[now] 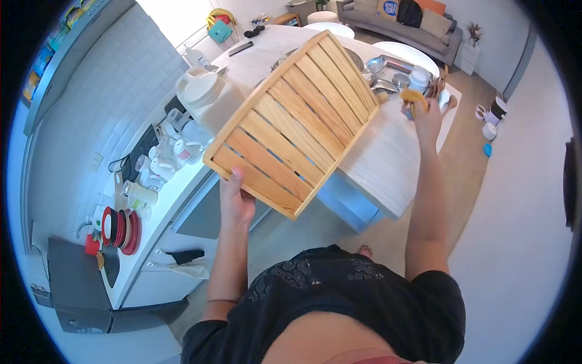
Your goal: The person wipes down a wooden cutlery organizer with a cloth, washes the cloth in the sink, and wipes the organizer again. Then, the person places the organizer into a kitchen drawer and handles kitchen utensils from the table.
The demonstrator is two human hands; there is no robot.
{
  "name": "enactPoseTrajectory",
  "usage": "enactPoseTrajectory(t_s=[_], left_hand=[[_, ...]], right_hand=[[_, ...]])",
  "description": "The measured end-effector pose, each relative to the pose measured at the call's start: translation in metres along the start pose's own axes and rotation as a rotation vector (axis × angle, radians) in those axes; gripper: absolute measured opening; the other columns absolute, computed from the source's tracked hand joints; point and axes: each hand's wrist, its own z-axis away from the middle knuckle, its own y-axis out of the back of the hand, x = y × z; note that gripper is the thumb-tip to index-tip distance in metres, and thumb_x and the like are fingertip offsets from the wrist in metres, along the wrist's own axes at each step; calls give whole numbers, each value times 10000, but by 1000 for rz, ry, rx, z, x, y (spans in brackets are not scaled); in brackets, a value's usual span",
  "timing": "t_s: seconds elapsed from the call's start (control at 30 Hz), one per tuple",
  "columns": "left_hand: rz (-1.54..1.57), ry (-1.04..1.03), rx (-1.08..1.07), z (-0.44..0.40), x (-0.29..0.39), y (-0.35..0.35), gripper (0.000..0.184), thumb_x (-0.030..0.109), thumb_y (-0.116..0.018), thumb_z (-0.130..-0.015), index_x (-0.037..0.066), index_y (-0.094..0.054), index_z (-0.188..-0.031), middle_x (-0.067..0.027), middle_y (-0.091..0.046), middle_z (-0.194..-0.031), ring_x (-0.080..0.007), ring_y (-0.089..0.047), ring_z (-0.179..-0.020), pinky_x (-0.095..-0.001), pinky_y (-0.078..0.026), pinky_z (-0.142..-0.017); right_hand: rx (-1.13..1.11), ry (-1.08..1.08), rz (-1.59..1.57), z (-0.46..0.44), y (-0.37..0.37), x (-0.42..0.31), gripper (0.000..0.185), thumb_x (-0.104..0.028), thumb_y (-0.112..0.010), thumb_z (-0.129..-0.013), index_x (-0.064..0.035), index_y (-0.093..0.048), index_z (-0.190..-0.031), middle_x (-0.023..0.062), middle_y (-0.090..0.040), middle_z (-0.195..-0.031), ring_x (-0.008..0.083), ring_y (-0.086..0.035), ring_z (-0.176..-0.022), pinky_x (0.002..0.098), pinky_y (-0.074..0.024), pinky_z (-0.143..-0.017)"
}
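Though aslant, slatted tray (298,124) in left fingers (235,178).

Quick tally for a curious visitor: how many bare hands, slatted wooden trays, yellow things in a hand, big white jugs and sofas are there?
Bare hands: 2, left hand and right hand
Slatted wooden tray: 1
Yellow item held, its kind unclear: 1
Big white jug: 1
Grey sofa: 1
Total: 6

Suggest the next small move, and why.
Probably bring the yellow item, perhaps a cloth, across to the slatted wooden rack: the left hand holds the rack tilted up by its near edge, while the right hand has the yellow item off to the side, apparently apart from it.
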Motion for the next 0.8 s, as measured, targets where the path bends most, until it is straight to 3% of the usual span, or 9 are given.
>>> enactPoseTrajectory(t_s=[0.03, 0.1, 0.2, 0.3, 0.47, 0.53, 0.63, 0.77, 0.8], left_hand=[[-17, -15, -35, 3, -2, -3, 698, 275, -710, -776, 85, -316, -1320, -40, -499, -1222, -205, -483, -1137, -381, -392, -969], [-100, -42, -49, -1, -8, -3, 679, 332, -677, -793, 85, -326, -1320, -49, -488, -1243, -221, -476, -1152, -394, -385, -977], [-160, -66, -87, -4, -10, -10, 652, 365, -646, -815, 87, -337, -1317, -51, -479, -1254, -232, -477, -1155, -408, -384, -979], [-140, -60, -110, -1, -8, -32, 662, 267, -690, -786, 85, -324, -1306, -42, -497, -1208, -212, -497, -1117, -396, -406, -955], [-118, -37, -188, 13, 2, -29, 720, 172, -763, -708, 50, -347, -1283, -55, -522, -1174, -210, -513, -1095, -377, -414, -945], [-146, -58, -196, 17, 4, -26, 752, 224, -757, -714, 45, -326, -1305, -66, -499, -1206, -230, -494, -1119, -394, -403, -958], [-142, -88, -211, 22, 4, -30, 751, 232, -763, -710, 38, -341, -1300, -73, -509, -1205, -231, -499, -1116, -393, -405, -951], [-116, -108, -206, 22, 5, -42, 714, 210, -772, -705, 39, -376, -1275, -65, -539, -1177, -212, -525, -1088, -370, -424, -927], [-115, -114, -209, 18, 5, -45, 714, 210, -772, -705, 39, -376, -1275, -65, -539, -1177, -212, -525, -1088, -370, -424, -927]], right_hand=[[208, 202, -160, 17, 13, -26, 263, -181, -586, -775, -26, -544, -983, 158, -545, -960, 280, -504, -961, 375, -408, -844], [266, 387, -443, 55, 22, -90, 270, -121, -615, -744, -3, -502, -960, 165, -470, -1061, 272, -428, -1024, 366, -361, -904], [-24, 595, -948, 114, 20, -185, 323, -45, -630, -664, -60, -395, -884, 171, -423, -1212, 312, -382, -1159, 381, -330, -960], [-131, 931, -688, 156, 30, -235, 449, -90, -658, -649, -123, -498, -1066, 135, -417, -1324, 325, -346, -1262, 446, -285, -1009], [82, 949, -393, 126, 24, -228, 444, -142, -593, -692, -154, -555, -1134, 81, -421, -1348, 282, -348, -1279, 439, -269, -1041], [85, 776, -445, 71, 31, -210, 352, -116, -586, -700, -100, -578, -1051, 108, -556, -1111, 285, -515, -1042, 422, -409, -879], [383, 659, -468, 20, 15, -180, 341, -59, -528, -755, -51, -547, -1095, 135, -546, -1051, 292, -535, -939, 411, -422, -865], [-204, 367, -1201, 52, -6, -199, 379, -37, -534, -801, -41, -501, -1178, 187, -487, -1220, 302, -504, -1084, 393, -407, -942], [-180, 528, -1087, 88, 6, -208, 396, -38, -563, -784, -44, -506, -1176, 183, -471, -1255, 297, -485, -1129, 388, -399, -953]])
